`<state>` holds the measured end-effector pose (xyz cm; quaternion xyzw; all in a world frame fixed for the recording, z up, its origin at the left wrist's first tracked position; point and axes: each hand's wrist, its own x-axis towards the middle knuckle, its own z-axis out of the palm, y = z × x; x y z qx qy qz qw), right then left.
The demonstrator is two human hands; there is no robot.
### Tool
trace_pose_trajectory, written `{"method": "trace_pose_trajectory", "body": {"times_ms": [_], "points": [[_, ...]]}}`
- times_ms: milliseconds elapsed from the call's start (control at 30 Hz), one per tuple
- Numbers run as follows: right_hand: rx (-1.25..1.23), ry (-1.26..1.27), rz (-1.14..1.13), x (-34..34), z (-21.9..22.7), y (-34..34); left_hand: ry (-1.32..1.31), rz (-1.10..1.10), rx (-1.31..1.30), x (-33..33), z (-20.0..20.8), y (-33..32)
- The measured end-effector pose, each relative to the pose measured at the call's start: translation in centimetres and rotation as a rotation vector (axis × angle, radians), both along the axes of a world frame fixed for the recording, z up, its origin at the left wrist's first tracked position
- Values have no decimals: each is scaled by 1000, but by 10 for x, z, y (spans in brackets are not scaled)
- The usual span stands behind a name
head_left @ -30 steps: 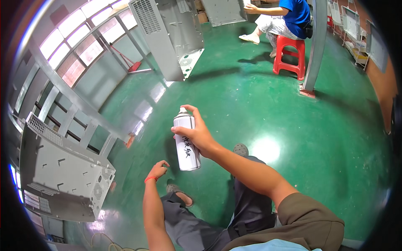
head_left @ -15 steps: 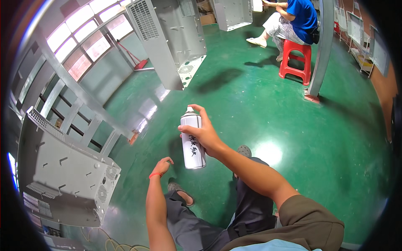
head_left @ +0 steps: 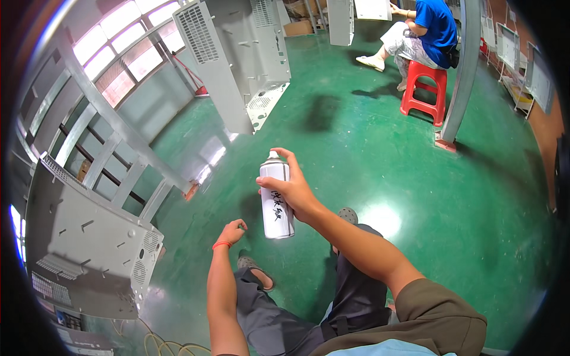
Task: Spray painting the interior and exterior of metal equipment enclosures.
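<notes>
My right hand (head_left: 292, 188) is wrapped round a white spray can (head_left: 276, 207) with dark handwriting on its side. The forefinger rests on the white nozzle (head_left: 274, 154) at the top. The can is almost upright, held in the air over the floor. Lower and to the left is my left hand (head_left: 233, 230), a red band on its wrist. Its fingers are loosely bent and apart from the can, with nothing visible in them. Left of that hand, some distance off, hangs a grey metal cabinet shell (head_left: 89, 237) with slots and vent holes.
Ahead, another grey metal shell (head_left: 231, 71) hangs over the green floor (head_left: 356, 160). A co-worker in blue (head_left: 436, 32) sits on a red stool (head_left: 424, 92) beside a metal post (head_left: 463, 77). A yellowish hose (head_left: 160, 344) lies at lower left.
The hanging shells have turned slightly, and the far one by the co-worker has swung round. The view has shifted a little. My right hand keeps its hold on the can.
</notes>
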<state>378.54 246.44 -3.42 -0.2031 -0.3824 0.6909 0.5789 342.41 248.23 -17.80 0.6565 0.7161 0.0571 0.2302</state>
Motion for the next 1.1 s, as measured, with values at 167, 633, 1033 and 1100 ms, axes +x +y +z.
{"method": "trace_pose_trajectory", "body": {"times_ms": [167,633,1033,1100], "points": [[6,-1,-4,0,-1,5,-56,9,17,3,0,7],[10,2,6,6,-2,16,-36,-41,202,13,4,19],[-7,11,13,22,-2,36,-30,-29,210,34,7,43],[-13,9,9,30,-3,43,-32,-33,210,43,5,51]]}}
